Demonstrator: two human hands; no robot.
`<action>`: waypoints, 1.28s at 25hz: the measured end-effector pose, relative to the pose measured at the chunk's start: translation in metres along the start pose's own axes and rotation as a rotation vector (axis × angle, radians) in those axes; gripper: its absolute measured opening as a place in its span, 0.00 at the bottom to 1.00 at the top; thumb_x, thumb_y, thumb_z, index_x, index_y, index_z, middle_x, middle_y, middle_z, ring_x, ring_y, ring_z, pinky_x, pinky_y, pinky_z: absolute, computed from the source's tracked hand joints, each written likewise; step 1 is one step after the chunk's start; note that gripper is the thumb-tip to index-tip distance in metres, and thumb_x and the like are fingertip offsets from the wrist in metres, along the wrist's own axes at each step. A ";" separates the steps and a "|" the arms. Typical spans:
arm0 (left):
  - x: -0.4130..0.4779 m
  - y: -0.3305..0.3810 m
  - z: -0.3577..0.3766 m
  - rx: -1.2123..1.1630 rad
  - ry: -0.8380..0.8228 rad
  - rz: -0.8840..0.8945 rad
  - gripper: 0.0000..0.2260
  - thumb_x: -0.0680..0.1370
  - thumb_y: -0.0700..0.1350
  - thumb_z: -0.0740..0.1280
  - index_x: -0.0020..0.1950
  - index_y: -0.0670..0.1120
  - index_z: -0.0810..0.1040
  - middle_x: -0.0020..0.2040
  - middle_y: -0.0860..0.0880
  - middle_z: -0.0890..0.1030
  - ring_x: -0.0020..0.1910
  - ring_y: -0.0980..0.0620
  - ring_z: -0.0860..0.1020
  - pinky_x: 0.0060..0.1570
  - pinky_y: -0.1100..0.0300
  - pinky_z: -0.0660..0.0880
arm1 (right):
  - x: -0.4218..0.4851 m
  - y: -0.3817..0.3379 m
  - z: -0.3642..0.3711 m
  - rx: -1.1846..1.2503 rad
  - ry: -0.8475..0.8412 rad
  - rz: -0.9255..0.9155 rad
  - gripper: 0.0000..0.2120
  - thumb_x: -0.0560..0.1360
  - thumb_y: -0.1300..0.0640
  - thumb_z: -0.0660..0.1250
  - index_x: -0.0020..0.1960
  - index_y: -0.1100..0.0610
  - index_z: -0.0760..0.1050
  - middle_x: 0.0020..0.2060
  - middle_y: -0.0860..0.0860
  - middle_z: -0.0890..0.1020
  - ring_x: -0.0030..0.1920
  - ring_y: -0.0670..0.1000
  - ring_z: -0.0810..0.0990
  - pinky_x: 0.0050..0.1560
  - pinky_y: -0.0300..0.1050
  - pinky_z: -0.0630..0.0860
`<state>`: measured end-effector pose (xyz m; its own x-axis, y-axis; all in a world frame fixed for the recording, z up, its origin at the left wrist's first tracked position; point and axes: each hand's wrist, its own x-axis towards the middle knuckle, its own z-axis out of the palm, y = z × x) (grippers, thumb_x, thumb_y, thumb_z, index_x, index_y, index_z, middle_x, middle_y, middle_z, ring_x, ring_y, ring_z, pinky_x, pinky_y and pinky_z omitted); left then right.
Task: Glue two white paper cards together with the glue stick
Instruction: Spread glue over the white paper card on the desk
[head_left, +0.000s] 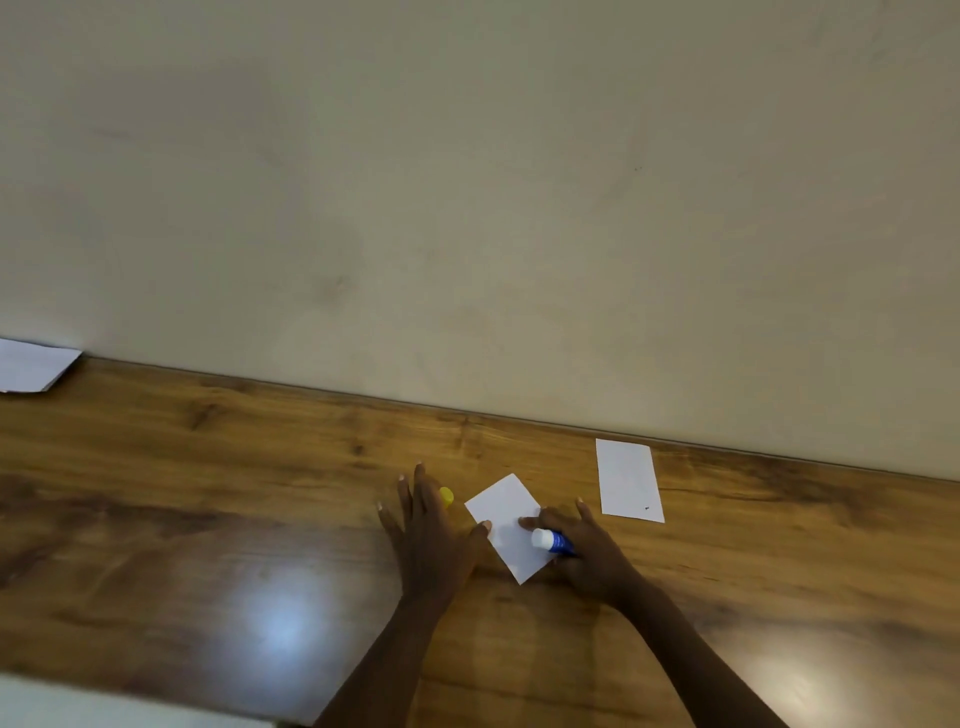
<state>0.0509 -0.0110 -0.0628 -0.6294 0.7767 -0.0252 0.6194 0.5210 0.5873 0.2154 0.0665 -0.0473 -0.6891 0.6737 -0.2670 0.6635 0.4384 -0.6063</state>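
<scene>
Desk (208, 493) of glossy wood-grain laminate, brown, two light glares near the front edge, plain beige wall (467, 182) behind. White paper card (506, 525), rectangular, lying flat and turned at an angle, centre of desk between both hands. Left hand (428, 540) flat, fingers spread wide, palm down on desk, thumb tip pressing card's left edge. Small yellow cap (447, 496), rounded, just beyond left hand's fingers, partly hidden. Right hand (587, 556) wrapped around glue stick (553, 542), blue cylindrical barrel, white tip pointing left and resting on card's right part; index finger stretched onto card. Second white card (628, 480), taller rectangle, flat, far right near wall, well apart from first, tiny dark speck near its lower corner. Loose white paper (34, 366) at far left by wall, cut off by frame.
</scene>
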 end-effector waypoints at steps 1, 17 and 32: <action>-0.002 -0.001 0.003 0.038 0.010 0.025 0.41 0.69 0.58 0.69 0.72 0.43 0.52 0.77 0.44 0.52 0.76 0.44 0.46 0.71 0.41 0.39 | 0.000 0.001 0.002 0.007 0.008 -0.001 0.21 0.73 0.64 0.61 0.65 0.52 0.66 0.66 0.52 0.71 0.67 0.52 0.68 0.73 0.51 0.38; -0.010 -0.012 0.006 -0.353 0.110 0.009 0.22 0.76 0.46 0.64 0.68 0.43 0.65 0.70 0.40 0.68 0.72 0.41 0.62 0.73 0.41 0.51 | 0.035 -0.064 0.050 0.814 0.463 0.043 0.21 0.72 0.60 0.67 0.60 0.50 0.63 0.49 0.46 0.76 0.49 0.47 0.78 0.48 0.33 0.76; 0.006 0.041 -0.046 -1.170 0.106 -0.316 0.10 0.70 0.35 0.71 0.36 0.44 0.71 0.35 0.45 0.77 0.37 0.50 0.77 0.36 0.59 0.76 | 0.014 -0.081 0.032 0.971 0.585 0.037 0.07 0.76 0.61 0.60 0.41 0.62 0.74 0.24 0.50 0.79 0.22 0.45 0.76 0.22 0.32 0.72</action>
<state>0.0507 -0.0014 -0.0017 -0.7449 0.6123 -0.2648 -0.3310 0.0055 0.9436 0.1423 0.0216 -0.0257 -0.2624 0.9631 -0.0604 -0.0013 -0.0630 -0.9980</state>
